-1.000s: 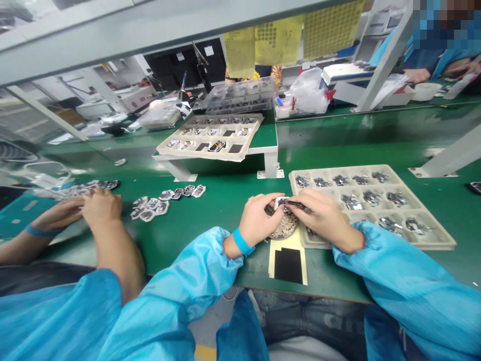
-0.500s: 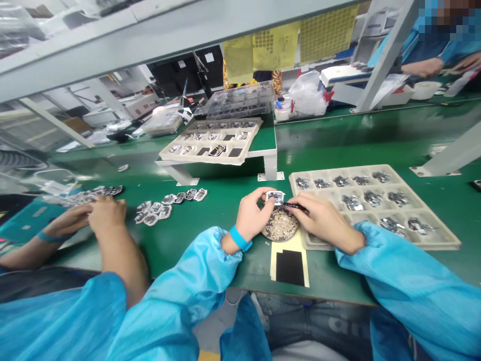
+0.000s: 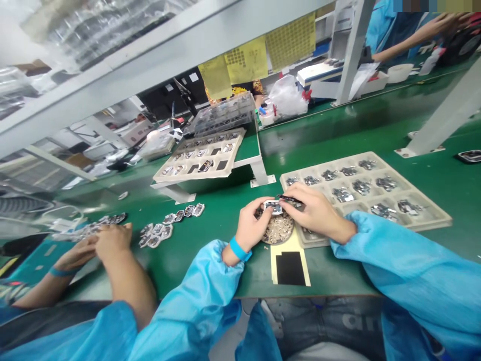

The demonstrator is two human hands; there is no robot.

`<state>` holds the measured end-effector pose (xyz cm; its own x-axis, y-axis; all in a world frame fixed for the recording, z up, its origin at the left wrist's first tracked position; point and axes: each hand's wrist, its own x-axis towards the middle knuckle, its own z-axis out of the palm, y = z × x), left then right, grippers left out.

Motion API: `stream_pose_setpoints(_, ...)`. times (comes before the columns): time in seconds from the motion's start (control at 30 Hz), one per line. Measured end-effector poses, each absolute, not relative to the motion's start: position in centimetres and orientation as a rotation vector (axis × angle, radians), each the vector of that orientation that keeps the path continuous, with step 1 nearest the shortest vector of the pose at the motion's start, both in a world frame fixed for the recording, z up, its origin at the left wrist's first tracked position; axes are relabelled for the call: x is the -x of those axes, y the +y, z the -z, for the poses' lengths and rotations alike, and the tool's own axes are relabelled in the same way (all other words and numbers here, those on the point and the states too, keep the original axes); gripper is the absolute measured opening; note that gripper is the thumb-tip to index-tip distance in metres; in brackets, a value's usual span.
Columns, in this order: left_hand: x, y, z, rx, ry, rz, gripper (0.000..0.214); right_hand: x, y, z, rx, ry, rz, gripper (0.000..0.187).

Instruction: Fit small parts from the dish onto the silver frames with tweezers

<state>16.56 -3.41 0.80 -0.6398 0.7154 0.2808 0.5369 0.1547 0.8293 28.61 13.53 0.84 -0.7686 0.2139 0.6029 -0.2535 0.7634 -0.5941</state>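
My left hand [image 3: 250, 223], with a blue band at the wrist, pinches a small white-rimmed housing [image 3: 273, 207] with dark and metallic parts inside. In my right hand [image 3: 317, 209] are slim black tweezers [image 3: 292, 201], slanting toward the housing's upper right edge. Whether their tips touch it is too small to tell. Both hands are above a round dish [image 3: 278, 233] of small beige and dark bits. Below the dish lies yellow paper [image 3: 273, 263] with a black sheet [image 3: 291, 269] on it. To the right sits a compartment tray [image 3: 432, 220] holding small metal parts, partly covered by my right hand.
Several similar housings [image 3: 156, 234] lie left of my hands. A co-worker's hands [image 3: 99, 245] are at the far left. Ahead, a second compartment tray [image 3: 188, 174] rests on a raised stand [image 3: 259, 170]. A slanted metal post [image 3: 432, 115] rises at the right.
The camera view has tilted and shifted. The tweezers have moved from beside the housing's right side to its upper right edge, and the right hand sits closer to the left.
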Motion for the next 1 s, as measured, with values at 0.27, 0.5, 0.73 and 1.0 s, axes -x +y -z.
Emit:
stream_pose_setpoints(0.27, -16.4, -3.3, -0.4, -1.129, 2.144, -1.553, 0.026, -28.7, 13.6, -0.7, -0.067, -2.318, -0.920, 0.019)
stream_pose_setpoints(0.5, -11.7, -3.9, 0.0, -1.123, 2.486, -1.319, 0.026, -28.8, 13.7, -0.8, -0.060, -2.262, -0.939, 0.010)
stream_pose_setpoints(0.73, -2.5, -4.6, 1.5, -0.815, 2.872, -1.070, 0.029, -29.5, 13.4, -2.3, -0.109, -2.123, -0.981, 0.019)
stream_pose_setpoints(1.0, 4.6, -3.9, 2.2, -0.465, 3.157, -0.804, 0.036, -30.1, 14.1, -1.9, 0.066, -2.113, -1.030, 0.036)
